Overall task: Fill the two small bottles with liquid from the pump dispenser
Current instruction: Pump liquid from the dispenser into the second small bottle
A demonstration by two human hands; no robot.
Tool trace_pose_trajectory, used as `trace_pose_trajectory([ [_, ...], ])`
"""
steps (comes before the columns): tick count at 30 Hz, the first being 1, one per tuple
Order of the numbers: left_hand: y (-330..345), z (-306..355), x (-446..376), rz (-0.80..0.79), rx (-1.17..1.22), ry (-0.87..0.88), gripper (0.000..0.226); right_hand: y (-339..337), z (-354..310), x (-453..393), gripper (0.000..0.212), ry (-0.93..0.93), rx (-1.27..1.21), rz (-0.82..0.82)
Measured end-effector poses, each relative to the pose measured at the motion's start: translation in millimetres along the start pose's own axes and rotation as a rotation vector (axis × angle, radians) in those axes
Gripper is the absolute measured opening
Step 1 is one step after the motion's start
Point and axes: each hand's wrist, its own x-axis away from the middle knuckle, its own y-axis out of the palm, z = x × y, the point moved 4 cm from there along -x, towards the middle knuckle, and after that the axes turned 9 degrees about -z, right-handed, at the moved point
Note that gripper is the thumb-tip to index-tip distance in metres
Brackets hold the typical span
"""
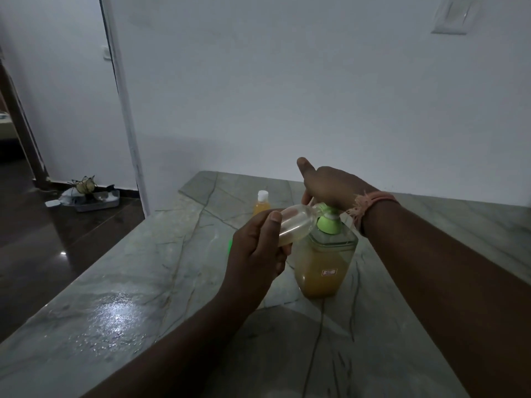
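Dim room: plain white wall [287, 81], dark glossy floor [57, 248], veined grey marble counter [143, 297].

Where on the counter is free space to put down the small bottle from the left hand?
Free: the counter left of the left hand, and the near strip between the forearms. Crowded: around the pump dispenser, where the right hand presses, and the capped bottle behind.

Grey marble surface [138, 282], dark veins, glossy wet-looking patch near the left front. White wall [287, 81] behind it, white switch plate [455, 15] top right. White door [57, 96] at left, small latch on its edge. Dark polished floor [43, 254] below. On the floor by the door, a tray [96, 201] with clutter, contents too small to tell.
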Motion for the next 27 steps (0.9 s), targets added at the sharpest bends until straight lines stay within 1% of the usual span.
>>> trace_pose_trajectory([
  [2,-1,-2,0,0.006,0.002,-0.005,0.029,2,2,1,0.053,0.009,-0.073,0.031],
  [3,-1,-2,0,0.002,0.003,0.001,0.029,2,3,2,0.048,0.024,-0.145,0.061],
  [4,-1,-2,0,-0.004,0.001,0.009,0.03,2,3,3,0.048,0.024,-0.18,0.076],
  [6,-1,-2,0,-0.01,-0.001,0.014,0.031,2,3,2,0.05,0.019,-0.143,0.057],
  [7,-1,-2,0,-0.011,0.002,0.015,0.032,1,2,1,0.055,0.018,-0.088,0.038],
  [9,0,-1,1,-0.018,0.001,0.019,0.035,-2,3,-2,0.071,0.011,-0.031,0.031],
  [11,0,-1,1,-0.028,-0.002,0.02,0.035,-3,5,-6,0.078,0.002,-0.016,0.06],
  [14,0,-2,2,-0.021,0.005,0.012,0.032,2,7,-8,0.067,0.002,0.005,0.078],
  [16,0,-1,3,-0.025,0.015,0.011,0.03,3,10,-8,0.069,0.026,-0.008,0.089],
  [19,0,-1,5,-0.037,-0.011,0.003,0.031,1,9,-4,0.064,0.05,0.002,0.057],
  [22,1,-1,6,-0.041,-0.029,-0.002,0.031,-2,7,-4,0.077,0.078,-0.005,0.05],
  [27,1,-3,5,-0.054,-0.017,-0.001,0.032,1,14,-10,0.076,0.055,-0.08,0.083],
])
